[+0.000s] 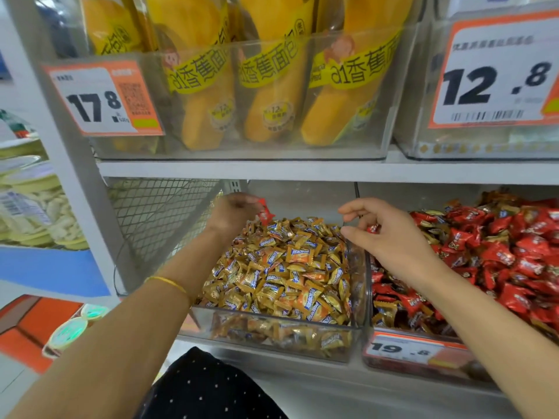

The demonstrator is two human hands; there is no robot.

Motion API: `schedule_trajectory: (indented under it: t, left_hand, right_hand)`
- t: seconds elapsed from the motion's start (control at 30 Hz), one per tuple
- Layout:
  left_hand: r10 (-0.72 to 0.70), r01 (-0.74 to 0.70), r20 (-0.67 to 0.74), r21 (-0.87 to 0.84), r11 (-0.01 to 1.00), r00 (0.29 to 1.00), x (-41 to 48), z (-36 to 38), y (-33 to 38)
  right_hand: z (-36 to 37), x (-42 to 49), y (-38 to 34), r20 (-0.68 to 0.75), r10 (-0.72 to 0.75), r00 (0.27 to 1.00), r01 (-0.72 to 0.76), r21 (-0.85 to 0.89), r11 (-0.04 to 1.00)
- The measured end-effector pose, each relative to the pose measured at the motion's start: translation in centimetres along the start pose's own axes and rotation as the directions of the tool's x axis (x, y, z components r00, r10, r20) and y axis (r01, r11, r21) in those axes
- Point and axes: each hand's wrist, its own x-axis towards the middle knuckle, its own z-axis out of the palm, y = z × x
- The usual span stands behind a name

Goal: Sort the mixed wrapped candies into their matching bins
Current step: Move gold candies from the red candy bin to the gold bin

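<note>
Candies fill two clear bins side by side on the lower shelf. The gold candies are small pillow-shaped pieces in shiny gold wrap with blue and orange print and crimped ends. They are heaped to the rim of the gold bin in the middle. The red candies have glossy red wrappers with white lettering and are piled high in the red bin just to the right, the two bins touching wall to wall. Some gold wrappers lie mixed among the red ones, near that bin's front left corner and at its back.

The left hand hangs over the back of the gold bin. Its fingers are curled and pinch a red candy by one end, clear of the heap. A thin gold bracelet sits on that forearm. The right hand is above the wall between the bins, with thumb and forefinger apart and the other fingers curled round a second red candy. Only a sliver of it shows, so red is a likely reading, not a sure one.

A price tag reading 19.8 is on the red bin's front. On the shelf above stand yellow bread packs with tags 17.8 and 12.8.
</note>
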Motion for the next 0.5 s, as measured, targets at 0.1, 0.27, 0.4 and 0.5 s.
schedule_trajectory:
  t: [0.1,0.27,0.4,0.5]
  left_hand:
    - [0.055,0.005,0.265,-0.220,0.976,0.963,-4.2,1.2,2.5]
    - [0.144,-0.009,0.383,-0.332,0.943,0.913,-8.3,5.2,5.0]
    - [0.284,-0.267,0.330,-0.095,0.959,0.900,-9.1,8.1,5.8]
    - [0.336,-0.388,0.349,0.088,0.918,0.875,-8.2,9.9,5.6]
  right_hand:
    - [-0.3,-0.5,-0.8,-0.009,0.015,1.000,-0.014,0.080,0.997]
    - [-1.1,-1.8,-1.9,0.029,0.018,0.999,-0.021,0.099,0.995]
    - [-6.2,-2.4,-1.1,0.063,0.188,0.980,-0.190,0.031,0.981]
    - [-10.3,-2.8,0.8,0.238,0.414,0.879,-0.370,-0.209,0.905]
